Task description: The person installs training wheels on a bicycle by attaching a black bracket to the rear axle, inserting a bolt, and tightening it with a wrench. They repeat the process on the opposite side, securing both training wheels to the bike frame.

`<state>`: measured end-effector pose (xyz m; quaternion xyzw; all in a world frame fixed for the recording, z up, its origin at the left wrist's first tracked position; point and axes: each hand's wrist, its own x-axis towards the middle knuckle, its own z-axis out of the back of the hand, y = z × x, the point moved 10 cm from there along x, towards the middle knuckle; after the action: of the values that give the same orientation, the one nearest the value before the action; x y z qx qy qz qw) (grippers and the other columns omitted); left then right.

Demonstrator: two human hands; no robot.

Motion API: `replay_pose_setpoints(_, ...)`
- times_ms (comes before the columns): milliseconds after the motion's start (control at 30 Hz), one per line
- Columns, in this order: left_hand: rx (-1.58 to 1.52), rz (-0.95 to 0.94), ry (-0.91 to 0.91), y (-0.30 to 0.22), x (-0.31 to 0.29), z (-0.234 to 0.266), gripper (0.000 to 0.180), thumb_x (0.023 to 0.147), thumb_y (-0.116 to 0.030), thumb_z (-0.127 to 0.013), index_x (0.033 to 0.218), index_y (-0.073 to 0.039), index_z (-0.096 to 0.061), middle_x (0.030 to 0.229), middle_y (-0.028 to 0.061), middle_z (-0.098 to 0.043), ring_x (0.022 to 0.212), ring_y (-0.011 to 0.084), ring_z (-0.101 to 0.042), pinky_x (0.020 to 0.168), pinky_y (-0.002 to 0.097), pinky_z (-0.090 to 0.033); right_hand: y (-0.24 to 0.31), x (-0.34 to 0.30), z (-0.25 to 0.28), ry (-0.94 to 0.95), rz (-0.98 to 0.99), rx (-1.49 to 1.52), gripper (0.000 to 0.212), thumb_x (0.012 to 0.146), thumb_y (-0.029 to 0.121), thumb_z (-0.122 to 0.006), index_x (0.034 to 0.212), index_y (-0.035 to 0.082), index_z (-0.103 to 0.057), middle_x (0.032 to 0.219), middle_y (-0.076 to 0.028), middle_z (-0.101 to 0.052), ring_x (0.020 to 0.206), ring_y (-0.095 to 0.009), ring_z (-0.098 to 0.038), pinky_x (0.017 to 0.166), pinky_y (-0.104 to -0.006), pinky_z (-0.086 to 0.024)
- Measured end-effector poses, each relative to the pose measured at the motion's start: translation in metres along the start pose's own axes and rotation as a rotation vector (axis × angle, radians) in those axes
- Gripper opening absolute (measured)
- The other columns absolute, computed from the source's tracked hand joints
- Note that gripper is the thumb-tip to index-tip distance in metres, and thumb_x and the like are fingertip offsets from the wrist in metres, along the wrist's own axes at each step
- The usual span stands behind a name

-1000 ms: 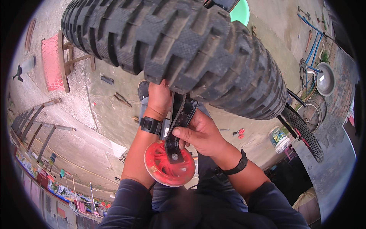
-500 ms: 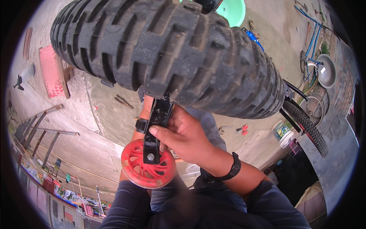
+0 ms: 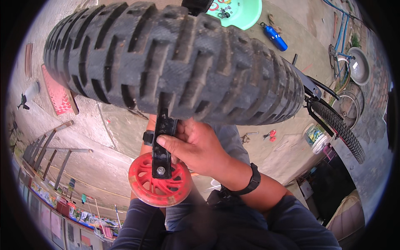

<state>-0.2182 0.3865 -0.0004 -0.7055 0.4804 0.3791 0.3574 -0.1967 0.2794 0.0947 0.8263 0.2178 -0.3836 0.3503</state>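
Note:
A thick knobbly bicycle tyre (image 3: pixel 175 66) fills the upper middle, close in front of me. Below its tread hangs a black metal bracket (image 3: pixel 162 146), with a small red wheel (image 3: pixel 143 177) bolted to its lower end. My right hand (image 3: pixel 198 148) grips the bracket from the right side, its thumb pressed across the front face. Behind the bracket and wheel rises my left forearm, with a black band (image 3: pixel 148 137) at the wrist. The tyre hides my left hand and its fingers. How the bracket's upper end meets the tyre cannot be made out.
A mint-green basin (image 3: pixel 246 12) with small parts and a blue bottle (image 3: pixel 275 38) are on the ground beyond the tyre. Another bicycle wheel (image 3: pixel 339 129) stands at right, near a white bucket (image 3: pixel 315 138). Red-handled pliers (image 3: pixel 271 134) lie on the floor.
The tyre, bracket and red wheel have shifted slightly left in view. The blue bottle and more of the green basin have come into sight. My right hand keeps its grip on the bracket.

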Motion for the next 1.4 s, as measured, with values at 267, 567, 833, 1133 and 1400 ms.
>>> replay_pose_setpoints(267, 0.036, 0.014, 0.008, -0.004, 0.000, -0.007, 0.023, 0.096, -0.027, -0.058, 0.092, -0.006, -0.067, 0.079, 0.0027, -0.067, 0.061, 0.0162, -0.061, 0.056, 0.0314, -0.049, 0.001, 0.001, 0.003, -0.031, 0.113, 0.053, 0.033, 0.091, 0.002, -0.065, 0.121, -0.002, -0.052, 0.093, -0.009, -0.066, 0.079, -0.009, -0.060, 0.069, -0.0303, -0.052)
replay_pose_setpoints(567, 0.055, 0.024, -0.001, -0.005, -0.008, -0.010, 0.023, 0.096, -0.028, -0.058, 0.092, -0.006, -0.067, 0.079, 0.0028, -0.067, 0.061, 0.0163, -0.061, 0.055, 0.0312, -0.049, -0.009, 0.007, 0.006, -0.030, 0.176, -0.065, 0.025, 0.094, 0.007, -0.063, 0.115, -0.003, -0.054, 0.092, -0.009, -0.065, 0.076, -0.010, -0.061, 0.062, -0.0276, -0.050)
replay_pose_setpoints(833, 0.068, 0.037, -0.012, -0.003, -0.018, -0.004, 0.024, 0.096, -0.028, -0.058, 0.093, -0.007, -0.067, 0.079, 0.0030, -0.067, 0.061, 0.0164, -0.061, 0.055, 0.0310, -0.049, -0.010, 0.007, 0.002, 0.020, 0.191, -0.034, 0.032, 0.096, 0.003, -0.060, 0.124, -0.006, -0.048, 0.113, -0.013, -0.064, 0.104, -0.016, -0.065, 0.085, -0.0300, -0.055)
replay_pose_setpoints(1133, 0.069, 0.042, -0.017, -0.003, -0.029, -0.001, 0.025, 0.095, -0.029, -0.057, 0.093, -0.007, -0.067, 0.079, 0.0031, -0.067, 0.061, 0.0164, -0.061, 0.054, 0.0309, -0.049, -0.006, 0.006, 0.002, 0.012, 0.219, -0.016, 0.033, 0.095, 0.002, -0.060, 0.124, -0.006, -0.047, 0.116, -0.014, -0.063, 0.106, -0.018, -0.065, 0.091, -0.0330, -0.054)
replay_pose_setpoints(1400, 0.067, 0.025, 0.002, -0.008, -0.010, -0.009, 0.025, 0.095, -0.030, -0.057, 0.093, -0.007, -0.067, 0.079, 0.0032, -0.066, 0.062, 0.0165, -0.062, 0.054, 0.0307, -0.049, -0.005, 0.005, 0.005, 0.014, 0.241, -0.015, 0.034, 0.095, 0.002, -0.061, 0.125, -0.007, -0.046, 0.116, -0.014, -0.064, 0.105, -0.016, -0.064, 0.089, -0.0312, -0.054)
